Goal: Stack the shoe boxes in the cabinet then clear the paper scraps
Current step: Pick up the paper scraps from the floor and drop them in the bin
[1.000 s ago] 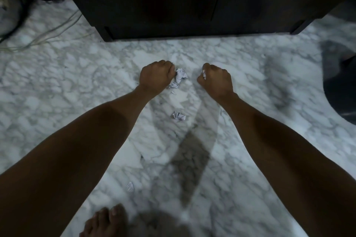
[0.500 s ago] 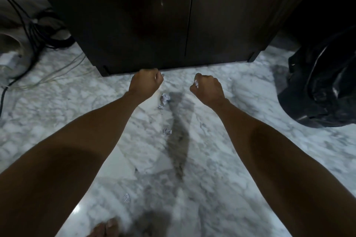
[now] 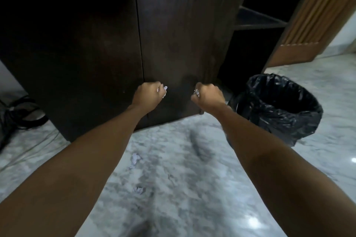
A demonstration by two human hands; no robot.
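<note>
Head view, left hand [image 3: 148,96] fisted on a scrap [image 3: 165,90], right hand [image 3: 209,97] fisted on another [image 3: 196,92], closed cabinet [image 3: 115,44] behind, bin [image 3: 279,106] right, two scraps [image 3: 135,158] on floor [image 3: 183,188].

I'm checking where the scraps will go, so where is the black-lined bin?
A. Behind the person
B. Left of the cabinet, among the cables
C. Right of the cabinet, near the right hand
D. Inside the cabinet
C: the black-lined bin stands on the floor right of the cabinet, just beyond the right hand.
</note>
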